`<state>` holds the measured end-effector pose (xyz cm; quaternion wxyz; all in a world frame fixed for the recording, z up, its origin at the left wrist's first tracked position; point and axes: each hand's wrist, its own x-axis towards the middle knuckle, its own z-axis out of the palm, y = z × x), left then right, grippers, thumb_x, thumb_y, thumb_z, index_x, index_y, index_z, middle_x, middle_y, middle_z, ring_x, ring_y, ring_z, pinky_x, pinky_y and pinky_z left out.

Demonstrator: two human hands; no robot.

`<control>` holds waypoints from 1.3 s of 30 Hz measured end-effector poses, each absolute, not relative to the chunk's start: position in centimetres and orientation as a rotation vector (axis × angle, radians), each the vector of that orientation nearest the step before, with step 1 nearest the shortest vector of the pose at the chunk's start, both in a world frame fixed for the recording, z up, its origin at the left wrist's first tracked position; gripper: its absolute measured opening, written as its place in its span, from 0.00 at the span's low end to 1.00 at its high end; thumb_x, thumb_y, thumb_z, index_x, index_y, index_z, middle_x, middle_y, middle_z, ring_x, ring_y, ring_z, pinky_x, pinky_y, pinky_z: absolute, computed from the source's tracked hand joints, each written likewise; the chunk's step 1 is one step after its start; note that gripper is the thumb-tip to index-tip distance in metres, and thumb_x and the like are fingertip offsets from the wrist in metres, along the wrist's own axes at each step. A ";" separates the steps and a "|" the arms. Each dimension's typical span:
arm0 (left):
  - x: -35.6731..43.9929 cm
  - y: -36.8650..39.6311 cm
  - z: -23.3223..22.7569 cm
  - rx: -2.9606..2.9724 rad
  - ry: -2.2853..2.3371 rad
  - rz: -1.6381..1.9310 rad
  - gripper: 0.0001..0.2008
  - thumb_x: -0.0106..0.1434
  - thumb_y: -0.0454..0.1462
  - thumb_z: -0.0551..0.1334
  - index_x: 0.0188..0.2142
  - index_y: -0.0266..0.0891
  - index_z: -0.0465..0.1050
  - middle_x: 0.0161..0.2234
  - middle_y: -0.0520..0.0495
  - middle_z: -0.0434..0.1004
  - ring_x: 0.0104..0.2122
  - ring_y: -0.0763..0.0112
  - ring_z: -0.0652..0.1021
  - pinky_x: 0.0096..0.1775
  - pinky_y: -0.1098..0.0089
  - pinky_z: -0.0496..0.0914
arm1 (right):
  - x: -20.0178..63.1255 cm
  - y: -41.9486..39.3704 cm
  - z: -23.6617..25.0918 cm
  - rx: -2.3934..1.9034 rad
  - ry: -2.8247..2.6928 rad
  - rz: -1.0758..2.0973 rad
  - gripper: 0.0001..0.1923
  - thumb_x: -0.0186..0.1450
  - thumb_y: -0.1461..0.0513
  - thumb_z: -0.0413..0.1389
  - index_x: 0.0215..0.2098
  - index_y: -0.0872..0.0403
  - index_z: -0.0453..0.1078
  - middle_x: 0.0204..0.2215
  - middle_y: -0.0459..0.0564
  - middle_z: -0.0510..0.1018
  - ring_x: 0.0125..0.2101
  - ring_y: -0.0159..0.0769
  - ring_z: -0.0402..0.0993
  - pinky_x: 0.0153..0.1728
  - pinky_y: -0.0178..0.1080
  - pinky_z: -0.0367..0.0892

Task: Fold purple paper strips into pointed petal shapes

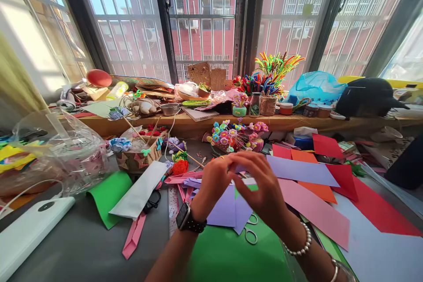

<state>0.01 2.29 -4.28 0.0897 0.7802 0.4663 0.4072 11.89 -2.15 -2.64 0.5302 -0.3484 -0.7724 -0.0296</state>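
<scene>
My left hand (214,179), with a black watch on its wrist, is raised over the work area with its back toward me. Its fingers are hidden from view. Curved fingers of my right hand (259,181) reach across to the left hand and seem to touch it. A gap shows between the right thumb and fingers, with nothing visible in it. Below the hands lie purple paper sheets (222,211) and scissors (251,235), whose handles show on a green sheet (231,255). Pink folded strips (180,179) are just left of them.
Coloured paper (317,213) spreads to the right. Left are a white folded paper (140,191), a curled green sheet (110,196) and a white power bank-like device (36,229). Crafted flowers (229,134) stand behind the hands, with pipe cleaners (277,70) on the sill.
</scene>
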 end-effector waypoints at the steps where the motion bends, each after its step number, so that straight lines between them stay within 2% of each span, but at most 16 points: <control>1: 0.0 2.2 -3.9 2.289 1.376 1.234 0.11 0.60 0.37 0.53 0.31 0.34 0.72 0.29 0.46 0.76 0.30 0.69 0.74 0.32 0.69 0.68 | 12.5 -1.9 -2.4 -0.901 -1.726 -0.118 0.13 0.60 0.63 0.50 0.44 0.54 0.64 0.39 0.53 0.72 0.43 0.39 0.64 0.44 0.45 0.61; 3: 0.1 2.0 -3.1 2.148 1.305 1.281 0.14 0.60 0.39 0.52 0.29 0.33 0.73 0.26 0.47 0.76 0.28 0.69 0.75 0.29 0.72 0.68 | 13.5 -1.4 -2.2 -1.023 -1.609 -0.104 0.15 0.59 0.61 0.52 0.44 0.53 0.63 0.41 0.53 0.71 0.43 0.41 0.65 0.42 0.46 0.63; 6: 0.6 1.3 -2.4 1.671 1.067 1.335 0.12 0.56 0.41 0.57 0.28 0.33 0.74 0.23 0.49 0.76 0.26 0.70 0.76 0.29 0.74 0.69 | 14.4 -1.1 -2.1 -1.097 -1.580 0.053 0.17 0.56 0.57 0.55 0.44 0.53 0.64 0.39 0.52 0.73 0.39 0.41 0.69 0.36 0.43 0.67; 9: 1.1 0.7 -2.0 1.285 0.888 1.299 0.09 0.51 0.39 0.62 0.26 0.33 0.75 0.21 0.50 0.76 0.24 0.71 0.76 0.30 0.73 0.70 | 14.7 -1.1 -2.1 -1.144 -1.547 0.121 0.13 0.57 0.58 0.54 0.40 0.53 0.67 0.34 0.50 0.76 0.32 0.38 0.72 0.31 0.39 0.69; 12: 1.3 0.5 -1.9 1.152 0.835 1.263 0.09 0.49 0.39 0.64 0.24 0.33 0.75 0.19 0.49 0.76 0.22 0.71 0.75 0.30 0.72 0.71 | 14.7 -1.2 -2.2 -1.115 -1.517 0.060 0.09 0.59 0.62 0.52 0.38 0.53 0.69 0.33 0.49 0.77 0.32 0.37 0.73 0.32 0.38 0.69; 15: 1.5 0.4 -1.8 1.066 0.795 1.246 0.10 0.48 0.40 0.64 0.24 0.32 0.75 0.19 0.49 0.76 0.22 0.71 0.76 0.30 0.71 0.71 | 14.8 -1.2 -2.4 -1.032 -1.567 -0.109 0.10 0.60 0.66 0.51 0.39 0.51 0.70 0.34 0.48 0.77 0.34 0.35 0.73 0.34 0.38 0.69; 19: 1.6 0.2 -1.6 0.969 0.715 1.268 0.12 0.49 0.42 0.64 0.27 0.32 0.75 0.23 0.47 0.77 0.24 0.69 0.77 0.31 0.70 0.71 | 14.8 -1.0 -3.0 -0.857 -1.732 -0.339 0.18 0.60 0.71 0.48 0.46 0.50 0.66 0.42 0.49 0.74 0.42 0.36 0.69 0.42 0.41 0.66; 26: 1.5 0.1 -1.7 0.961 0.621 1.336 0.14 0.50 0.44 0.62 0.27 0.32 0.74 0.26 0.46 0.78 0.27 0.69 0.77 0.33 0.70 0.71 | 14.3 -0.8 -3.5 -0.800 -1.786 -0.447 0.22 0.61 0.72 0.47 0.51 0.49 0.61 0.46 0.51 0.71 0.45 0.37 0.67 0.44 0.43 0.66; 31: 1.4 0.1 -1.5 0.976 0.646 1.349 0.12 0.49 0.40 0.64 0.31 0.34 0.75 0.28 0.48 0.78 0.29 0.69 0.77 0.36 0.69 0.71 | 14.0 -0.5 -3.9 -0.723 -1.829 -0.467 0.24 0.61 0.71 0.48 0.54 0.49 0.58 0.48 0.51 0.69 0.47 0.38 0.65 0.45 0.44 0.66; 36: 1.3 0.3 -1.4 1.027 0.683 1.379 0.12 0.51 0.39 0.62 0.33 0.34 0.75 0.28 0.48 0.78 0.29 0.69 0.77 0.35 0.69 0.71 | 13.7 -0.5 -3.9 -0.681 -1.869 -0.415 0.24 0.58 0.72 0.51 0.52 0.53 0.60 0.47 0.54 0.69 0.48 0.40 0.63 0.46 0.46 0.65; 39: 0.9 0.6 -1.5 1.129 0.746 1.388 0.11 0.52 0.39 0.61 0.32 0.34 0.75 0.26 0.50 0.77 0.27 0.70 0.76 0.33 0.71 0.71 | 13.5 -0.9 -3.3 -0.729 -1.808 -0.270 0.16 0.56 0.68 0.53 0.44 0.54 0.68 0.44 0.54 0.71 0.45 0.41 0.64 0.44 0.47 0.65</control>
